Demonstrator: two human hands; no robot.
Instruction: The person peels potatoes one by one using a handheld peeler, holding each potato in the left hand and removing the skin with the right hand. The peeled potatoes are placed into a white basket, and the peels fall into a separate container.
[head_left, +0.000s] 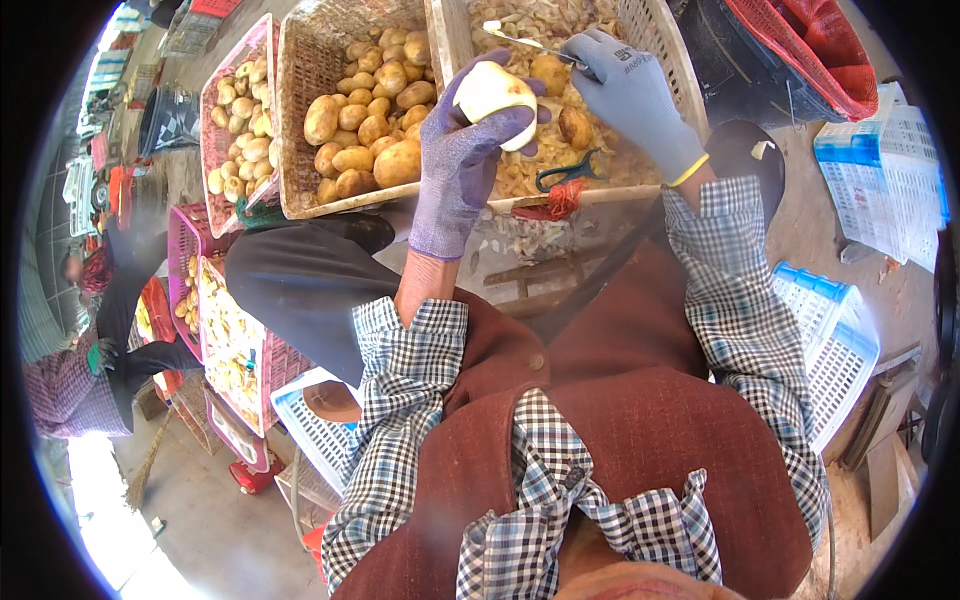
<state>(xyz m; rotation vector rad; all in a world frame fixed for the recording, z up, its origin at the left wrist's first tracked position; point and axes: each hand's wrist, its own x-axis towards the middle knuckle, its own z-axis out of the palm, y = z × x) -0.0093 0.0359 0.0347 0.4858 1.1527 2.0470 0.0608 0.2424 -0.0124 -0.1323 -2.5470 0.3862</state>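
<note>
My left hand (469, 142), in a purple glove, holds a mostly peeled pale potato (496, 101) above the crates. In a grey glove, my right hand (619, 86) grips a knife (529, 43); a bit of pale peel clings near the blade's tip. Below both hands is a crate of peelings (637, 196), with a couple of unpeeled potatoes (575, 127), a dark green scissors-like handle (568, 172) and red netting (564, 199) at its near edge. Left of it stands a plastic crate (292, 150) of unpeeled potatoes (379, 105).
A pink crate (208, 142) of potatoes stands further left, and another pink crate (259, 375) holds pale pieces. A black tub (742, 60) with red mesh stands at upper right, near white-and-blue baskets (877, 165). At the far left sits another person (82, 382).
</note>
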